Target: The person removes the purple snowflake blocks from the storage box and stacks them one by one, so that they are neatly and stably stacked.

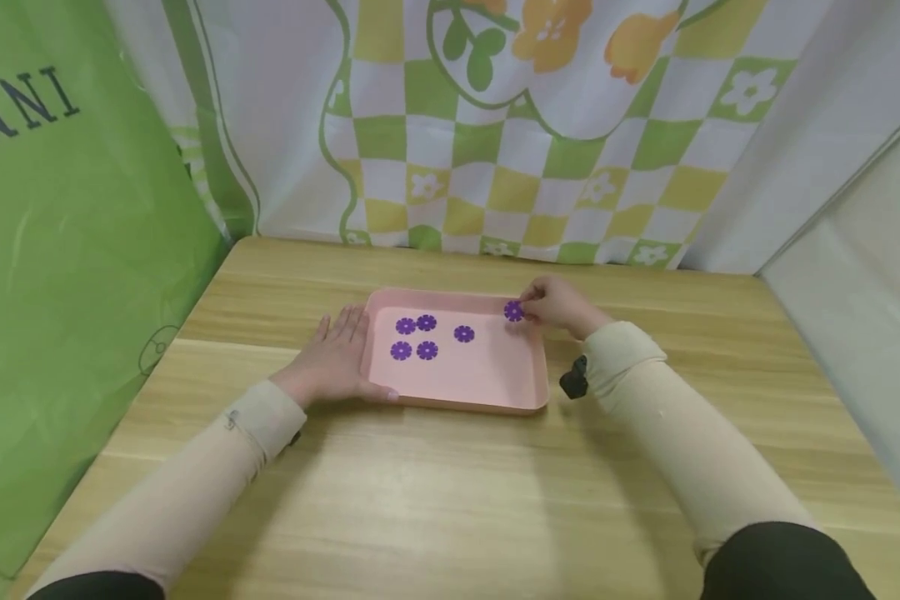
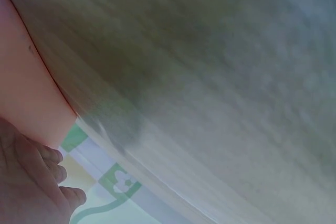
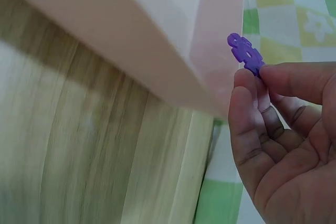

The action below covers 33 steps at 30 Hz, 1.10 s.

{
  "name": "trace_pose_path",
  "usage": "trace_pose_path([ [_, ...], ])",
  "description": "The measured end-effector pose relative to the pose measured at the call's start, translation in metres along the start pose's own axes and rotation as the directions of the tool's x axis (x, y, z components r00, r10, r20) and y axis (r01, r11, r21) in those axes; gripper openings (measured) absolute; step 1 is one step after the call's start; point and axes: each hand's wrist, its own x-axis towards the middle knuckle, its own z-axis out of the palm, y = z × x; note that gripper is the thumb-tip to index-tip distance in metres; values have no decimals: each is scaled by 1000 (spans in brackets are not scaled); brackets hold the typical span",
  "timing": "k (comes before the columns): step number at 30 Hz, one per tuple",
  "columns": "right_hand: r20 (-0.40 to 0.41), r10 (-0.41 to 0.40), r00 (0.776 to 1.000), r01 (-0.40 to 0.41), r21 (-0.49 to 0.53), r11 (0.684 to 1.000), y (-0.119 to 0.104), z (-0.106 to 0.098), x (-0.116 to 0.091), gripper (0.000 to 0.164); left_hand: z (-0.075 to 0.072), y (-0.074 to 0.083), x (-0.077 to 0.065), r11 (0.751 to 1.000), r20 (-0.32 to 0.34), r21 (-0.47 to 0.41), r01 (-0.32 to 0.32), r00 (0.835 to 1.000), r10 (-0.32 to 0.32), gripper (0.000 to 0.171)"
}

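Note:
A pink tray [image 1: 487,375] lies on the wooden table. My left hand [image 1: 335,357] rests against its left side, fingers straight and spread, thumb along the near left corner; the left wrist view shows part of this hand [image 2: 31,182] beside the tray wall [image 2: 31,82]. With thumb and fingertips, my right hand [image 1: 558,307] pinches a purple notched disc [image 1: 513,311] over the tray's far right corner. The right wrist view shows this disc [image 3: 245,53] tilted, held at its edge. Several like discs lie in the tray, including a lone one [image 1: 463,334] near the middle.
The wooden table [image 1: 420,483] extends around the tray. Behind it hangs a checked, flowered curtain [image 1: 525,167]; a green cloth [image 1: 67,275] hangs at the left and a pale sheet [image 1: 862,275] at the right. A black object [image 1: 573,379] sits at the right wrist.

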Motion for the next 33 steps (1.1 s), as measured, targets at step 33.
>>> trace_pose_path([
  [33,-99,96,990,-80,153,985,75,-63,-46,31,-1,5,1,1000,-9,-29,-10,1000,10,155],
])
